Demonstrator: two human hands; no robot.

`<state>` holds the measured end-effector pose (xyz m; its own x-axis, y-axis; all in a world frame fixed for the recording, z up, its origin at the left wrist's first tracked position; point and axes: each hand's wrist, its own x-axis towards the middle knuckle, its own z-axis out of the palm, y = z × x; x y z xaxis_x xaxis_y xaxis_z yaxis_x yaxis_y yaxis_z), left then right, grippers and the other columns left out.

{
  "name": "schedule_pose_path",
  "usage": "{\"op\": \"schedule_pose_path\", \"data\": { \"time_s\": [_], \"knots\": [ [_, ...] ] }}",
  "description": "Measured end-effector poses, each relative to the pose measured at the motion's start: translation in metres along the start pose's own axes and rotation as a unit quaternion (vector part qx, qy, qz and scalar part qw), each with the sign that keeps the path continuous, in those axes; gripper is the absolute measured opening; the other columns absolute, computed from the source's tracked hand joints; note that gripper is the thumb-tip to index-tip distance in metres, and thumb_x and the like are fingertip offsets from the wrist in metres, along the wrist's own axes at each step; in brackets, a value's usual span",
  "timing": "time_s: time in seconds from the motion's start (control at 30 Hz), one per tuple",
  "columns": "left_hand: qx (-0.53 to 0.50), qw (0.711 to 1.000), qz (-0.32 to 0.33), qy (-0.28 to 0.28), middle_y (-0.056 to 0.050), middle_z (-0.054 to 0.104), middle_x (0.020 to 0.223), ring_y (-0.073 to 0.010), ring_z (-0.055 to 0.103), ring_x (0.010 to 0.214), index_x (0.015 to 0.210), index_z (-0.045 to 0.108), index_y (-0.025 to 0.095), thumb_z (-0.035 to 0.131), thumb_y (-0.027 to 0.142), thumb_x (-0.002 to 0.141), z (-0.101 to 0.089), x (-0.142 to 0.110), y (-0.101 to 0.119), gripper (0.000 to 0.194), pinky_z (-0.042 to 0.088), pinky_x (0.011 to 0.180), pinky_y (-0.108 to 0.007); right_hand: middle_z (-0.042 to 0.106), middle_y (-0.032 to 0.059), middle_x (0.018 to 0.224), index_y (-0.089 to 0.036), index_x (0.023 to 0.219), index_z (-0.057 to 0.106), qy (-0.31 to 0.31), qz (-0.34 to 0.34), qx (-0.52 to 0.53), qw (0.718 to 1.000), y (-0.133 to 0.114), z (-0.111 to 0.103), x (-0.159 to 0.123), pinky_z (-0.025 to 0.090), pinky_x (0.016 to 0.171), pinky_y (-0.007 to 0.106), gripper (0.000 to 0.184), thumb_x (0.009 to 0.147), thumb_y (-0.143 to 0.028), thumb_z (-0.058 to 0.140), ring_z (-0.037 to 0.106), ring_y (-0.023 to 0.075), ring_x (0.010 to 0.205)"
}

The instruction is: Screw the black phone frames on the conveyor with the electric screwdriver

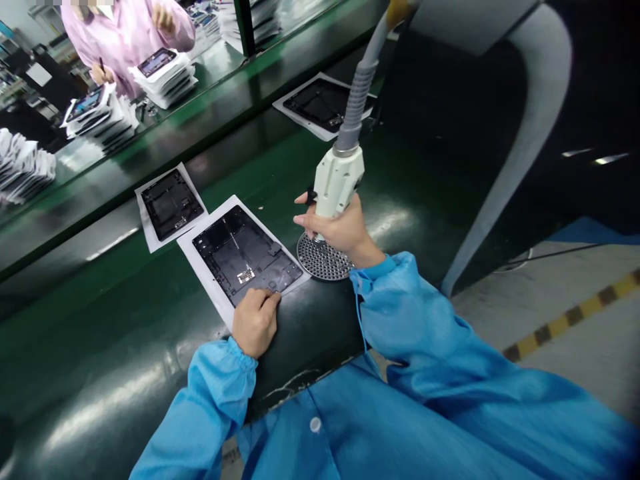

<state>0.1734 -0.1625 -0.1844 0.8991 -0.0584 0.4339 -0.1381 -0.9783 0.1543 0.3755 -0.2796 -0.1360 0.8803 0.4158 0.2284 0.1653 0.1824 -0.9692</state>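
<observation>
My right hand (340, 230) is wrapped around the lower part of a pale, hose-fed hand tool (339, 183). Below it, a round grey disc full of holes (325, 257) is at the bench surface beside the white sheet; I cannot make out how tool and disc join. My left hand (256, 320) is closed, fingers curled at the near edge of a black tablet housing (260, 250). What lies under those fingertips is hidden. The housing rests face up on a white sheet (213, 277), with a small light-coloured board inside it.
Another tablet housing (173, 203) lies on a sheet to the left, and one more (320, 103) sits farther back. A grey hose (357, 100) hangs from above. Across the green bench (150, 333), a person in pink (130, 40) works by stacked sheets (167, 80).
</observation>
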Motion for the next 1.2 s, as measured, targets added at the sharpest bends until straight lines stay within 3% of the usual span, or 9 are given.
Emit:
{"op": "schedule_pose_path", "data": {
  "time_s": [0.23, 0.47, 0.7, 0.8, 0.93, 1.1, 1.2],
  "knots": [
    [-0.011, 0.999, 0.011, -0.038, -0.007, 0.067, 0.089, -0.0159, 0.06, 0.079, 0.099, 0.067, 0.016, 0.046, 0.018, 0.095, -0.005, 0.003, -0.003, 0.022, 0.053, 0.069, -0.026, 0.053, -0.0073, 0.043, -0.019, 0.079, 0.062, 0.006, 0.007, -0.02, 1.0, 0.003, -0.001, 0.0, 0.045, 0.046, 0.029, 0.02, 0.062, -0.019, 0.072, 0.048, 0.0106, 0.038],
    [0.003, 0.991, -0.074, -0.11, -0.005, 0.066, 0.087, -0.0158, 0.062, 0.081, 0.093, 0.068, 0.019, 0.049, 0.027, 0.094, -0.013, 0.003, -0.005, 0.021, 0.051, 0.067, -0.025, 0.054, -0.0051, 0.044, -0.019, 0.077, 0.06, 0.006, 0.003, -0.029, 1.0, 0.004, -0.001, 0.0, 0.05, 0.051, 0.033, 0.018, 0.063, -0.019, 0.072, 0.05, 0.0118, 0.042],
    [0.029, 0.994, -0.087, -0.066, -0.005, 0.066, 0.083, -0.0161, 0.062, 0.079, 0.09, 0.069, 0.018, 0.048, 0.027, 0.095, -0.004, -0.001, 0.0, 0.024, 0.05, 0.068, -0.026, 0.052, -0.0061, 0.043, -0.02, 0.074, 0.058, -0.008, 0.005, -0.029, 1.0, 0.004, -0.001, 0.001, 0.049, 0.05, 0.034, 0.017, 0.063, -0.02, 0.071, 0.049, 0.0118, 0.039],
    [0.0, 0.994, -0.078, -0.077, -0.005, 0.067, 0.083, -0.0157, 0.063, 0.079, 0.092, 0.069, 0.018, 0.048, 0.027, 0.095, -0.007, 0.001, -0.002, 0.024, 0.051, 0.067, -0.025, 0.052, -0.0064, 0.042, -0.02, 0.073, 0.059, -0.01, 0.007, -0.03, 0.999, 0.004, -0.001, 0.001, 0.048, 0.048, 0.033, 0.016, 0.063, -0.021, 0.071, 0.048, 0.0115, 0.038],
    [-0.076, 0.985, -0.074, -0.134, -0.004, 0.068, 0.088, -0.0147, 0.065, 0.081, 0.096, 0.069, 0.02, 0.049, 0.03, 0.095, -0.021, 0.007, -0.016, 0.023, 0.053, 0.072, -0.025, 0.053, -0.0069, 0.042, -0.019, 0.077, 0.062, -0.011, 0.012, -0.028, 0.999, 0.004, 0.0, 0.002, 0.047, 0.046, 0.031, 0.019, 0.062, -0.021, 0.072, 0.048, 0.0114, 0.038],
    [-0.049, 0.979, -0.167, -0.106, -0.004, 0.068, 0.092, -0.0159, 0.065, 0.083, 0.094, 0.07, 0.019, 0.052, 0.022, 0.092, -0.037, 0.016, -0.041, 0.018, 0.052, 0.075, -0.027, 0.053, -0.0064, 0.044, -0.019, 0.077, 0.062, 0.007, 0.004, -0.02, 1.0, 0.0, -0.001, -0.002, 0.048, 0.045, 0.031, 0.022, 0.061, -0.019, 0.076, 0.048, 0.0108, 0.038],
    [-0.012, 0.969, -0.231, -0.091, -0.006, 0.066, 0.097, -0.0173, 0.064, 0.082, 0.1, 0.068, 0.017, 0.058, 0.028, 0.089, -0.035, 0.023, -0.049, 0.018, 0.051, 0.073, -0.029, 0.054, -0.0052, 0.047, -0.02, 0.074, 0.061, 0.013, -0.009, -0.017, 1.0, 0.0, -0.002, -0.004, 0.048, 0.046, 0.032, 0.022, 0.061, -0.019, 0.078, 0.05, 0.0119, 0.04]
  ]
}}
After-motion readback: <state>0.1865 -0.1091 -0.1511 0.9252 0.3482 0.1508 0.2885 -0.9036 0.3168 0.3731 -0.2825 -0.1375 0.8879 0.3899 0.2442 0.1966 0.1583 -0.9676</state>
